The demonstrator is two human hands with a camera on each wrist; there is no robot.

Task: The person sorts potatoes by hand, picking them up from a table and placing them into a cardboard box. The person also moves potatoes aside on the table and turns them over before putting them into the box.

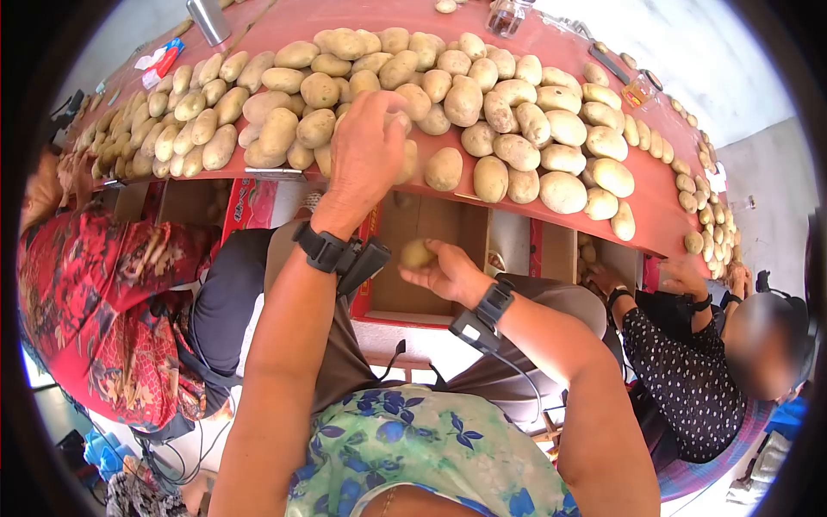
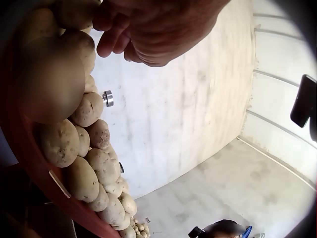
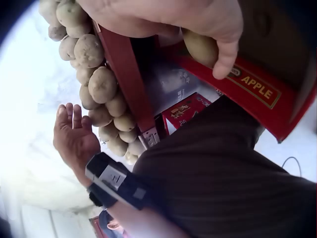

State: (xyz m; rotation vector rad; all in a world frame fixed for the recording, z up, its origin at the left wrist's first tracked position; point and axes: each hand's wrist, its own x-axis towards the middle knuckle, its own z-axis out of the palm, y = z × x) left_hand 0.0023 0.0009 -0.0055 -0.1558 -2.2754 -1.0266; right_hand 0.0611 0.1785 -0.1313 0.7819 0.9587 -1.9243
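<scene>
My left hand is raised over the near side of a heap of potatoes on the red table. In the right wrist view its palm shows bare, with the fingers loosely bent. The left wrist view has its fingertips beside the potatoes. Lower down, in front of the table edge, my right hand holds one potato between thumb and fingers. That hand is above an open cardboard box at my lap. Part of the held potato is hidden by the hand in the right wrist view.
The red table curves across in front, with potatoes along its edge. On it stand a metal flask and a glass jar. A person in a red patterned top sits left, another in a dotted top right.
</scene>
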